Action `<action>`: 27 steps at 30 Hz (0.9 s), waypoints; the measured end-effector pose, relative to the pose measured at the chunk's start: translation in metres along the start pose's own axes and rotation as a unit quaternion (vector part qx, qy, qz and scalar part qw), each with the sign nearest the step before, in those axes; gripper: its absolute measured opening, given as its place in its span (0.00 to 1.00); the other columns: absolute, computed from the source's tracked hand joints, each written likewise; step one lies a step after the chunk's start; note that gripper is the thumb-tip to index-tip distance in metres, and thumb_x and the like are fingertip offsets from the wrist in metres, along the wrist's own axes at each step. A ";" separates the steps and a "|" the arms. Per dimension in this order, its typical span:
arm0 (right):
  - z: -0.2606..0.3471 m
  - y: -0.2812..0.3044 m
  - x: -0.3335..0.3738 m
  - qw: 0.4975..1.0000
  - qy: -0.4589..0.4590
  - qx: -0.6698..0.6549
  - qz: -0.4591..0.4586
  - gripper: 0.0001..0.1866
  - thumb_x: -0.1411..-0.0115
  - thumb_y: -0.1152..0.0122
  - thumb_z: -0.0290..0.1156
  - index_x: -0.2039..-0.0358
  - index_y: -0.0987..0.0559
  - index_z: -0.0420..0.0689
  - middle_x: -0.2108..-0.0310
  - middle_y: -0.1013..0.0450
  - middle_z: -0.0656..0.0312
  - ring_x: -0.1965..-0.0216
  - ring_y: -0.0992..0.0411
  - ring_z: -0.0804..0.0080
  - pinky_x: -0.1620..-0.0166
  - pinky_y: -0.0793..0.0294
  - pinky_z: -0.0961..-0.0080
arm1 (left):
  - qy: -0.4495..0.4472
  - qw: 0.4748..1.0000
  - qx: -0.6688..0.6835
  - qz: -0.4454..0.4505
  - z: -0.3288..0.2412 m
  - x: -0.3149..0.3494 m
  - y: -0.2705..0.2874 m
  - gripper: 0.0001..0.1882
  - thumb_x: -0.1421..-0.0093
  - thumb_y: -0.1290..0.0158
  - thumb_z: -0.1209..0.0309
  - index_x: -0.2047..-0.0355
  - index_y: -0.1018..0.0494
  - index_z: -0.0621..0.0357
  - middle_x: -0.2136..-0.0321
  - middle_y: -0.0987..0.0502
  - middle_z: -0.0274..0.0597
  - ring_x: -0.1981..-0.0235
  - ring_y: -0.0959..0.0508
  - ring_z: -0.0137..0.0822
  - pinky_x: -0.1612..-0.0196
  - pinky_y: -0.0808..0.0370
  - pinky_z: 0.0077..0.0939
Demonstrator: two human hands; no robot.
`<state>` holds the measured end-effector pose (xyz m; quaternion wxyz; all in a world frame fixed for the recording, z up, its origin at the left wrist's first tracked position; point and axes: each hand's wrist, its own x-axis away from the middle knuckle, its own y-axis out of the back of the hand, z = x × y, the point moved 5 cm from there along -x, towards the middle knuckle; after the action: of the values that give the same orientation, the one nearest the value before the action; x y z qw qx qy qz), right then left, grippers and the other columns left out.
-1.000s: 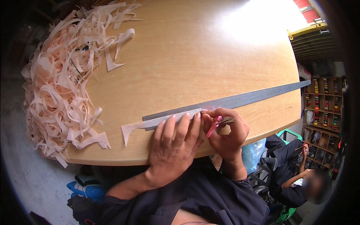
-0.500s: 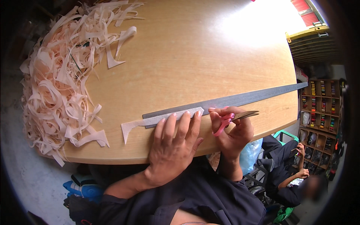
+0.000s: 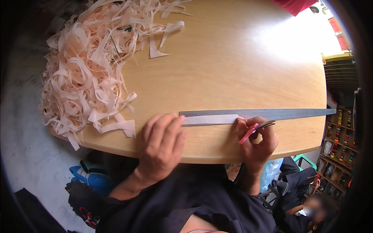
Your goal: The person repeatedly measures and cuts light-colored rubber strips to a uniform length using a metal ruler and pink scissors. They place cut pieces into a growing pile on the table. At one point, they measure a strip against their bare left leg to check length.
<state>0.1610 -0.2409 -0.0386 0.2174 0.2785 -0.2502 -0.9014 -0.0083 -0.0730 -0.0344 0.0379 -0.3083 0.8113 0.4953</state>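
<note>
A pale fabric strip [image 3: 210, 120] lies along a long grey metal ruler [image 3: 287, 113] near the front edge of the table. At the ruler's left end my left hand [image 3: 161, 141] rests with fingers stretched out, its fingertips touching there; whatever lies beneath the palm is hidden. My right hand [image 3: 258, 145] is closed around small scissors with pink handles [image 3: 248, 134], their blades pointing right. The thumb and a finger of that same hand meet at the strip's right end.
A big heap of pale fabric offcuts [image 3: 83, 77] covers the table's left side. Right of the table are a thread shelf [image 3: 338, 136] and a seated person [image 3: 311, 209]. A blue bag [image 3: 91, 178] lies on the floor at lower left.
My left hand has slid off the strip's middle to the ruler's left end. The ruler now lies more level, with the strip flat along it. The view has shifted too.
</note>
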 end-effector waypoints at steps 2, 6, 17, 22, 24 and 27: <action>-0.001 0.000 0.001 1.000 -0.012 0.002 0.003 0.10 0.42 0.24 0.23 0.66 0.21 0.40 0.75 0.19 0.63 0.80 0.31 0.85 0.76 0.36 0.86 | -0.003 1.000 -0.020 -0.024 0.011 0.000 0.008 0.15 0.43 0.35 0.78 0.54 0.19 0.64 0.56 0.22 0.47 0.54 0.22 0.49 0.50 0.24 0.41; -0.001 0.000 0.000 1.000 -0.013 -0.009 0.004 0.10 0.41 0.24 0.23 0.66 0.21 0.40 0.75 0.20 0.64 0.79 0.30 0.86 0.76 0.36 0.86 | 0.008 0.999 -0.010 -0.043 0.016 -0.001 0.011 0.12 0.44 0.34 0.79 0.59 0.19 0.63 0.58 0.22 0.45 0.57 0.22 0.48 0.53 0.25 0.40; -0.001 0.001 0.002 1.000 -0.005 -0.027 -0.007 0.10 0.40 0.26 0.23 0.64 0.22 0.39 0.73 0.19 0.62 0.76 0.25 0.82 0.73 0.31 0.86 | -0.007 0.999 -0.034 -0.033 0.016 -0.009 0.009 0.09 0.44 0.34 0.76 0.62 0.20 0.57 0.61 0.24 0.40 0.57 0.24 0.44 0.51 0.28 0.40; 0.019 0.000 0.017 0.975 -0.094 -0.187 0.072 0.19 0.37 0.25 0.38 0.59 0.23 0.37 0.72 0.19 0.60 0.73 0.21 0.75 0.68 0.24 0.80 | -0.021 0.998 -0.052 -0.017 0.017 -0.009 0.008 0.10 0.43 0.35 0.74 0.61 0.21 0.56 0.60 0.24 0.38 0.55 0.24 0.42 0.49 0.29 0.40; 0.039 -0.010 0.035 0.833 -0.217 -0.447 0.245 0.27 0.38 0.26 0.49 0.58 0.25 0.37 0.71 0.21 0.58 0.71 0.21 0.72 0.67 0.23 0.76 | -0.019 0.999 -0.048 -0.001 0.019 -0.009 0.007 0.10 0.42 0.35 0.74 0.60 0.21 0.56 0.59 0.24 0.38 0.54 0.24 0.42 0.49 0.29 0.40; 0.062 -0.028 0.058 0.632 -0.320 -0.514 0.483 0.23 0.30 0.38 0.51 0.59 0.27 0.40 0.72 0.22 0.59 0.73 0.27 0.77 0.68 0.27 0.78 | -0.040 0.999 -0.030 -0.004 0.019 -0.008 0.008 0.11 0.43 0.36 0.76 0.60 0.21 0.59 0.59 0.23 0.42 0.55 0.23 0.47 0.50 0.29 0.43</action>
<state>0.0725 -0.2293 -0.0326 0.6358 -0.3455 0.1013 -0.6827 -0.0103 -0.0508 -0.0352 0.0630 -0.2924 0.7924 0.5317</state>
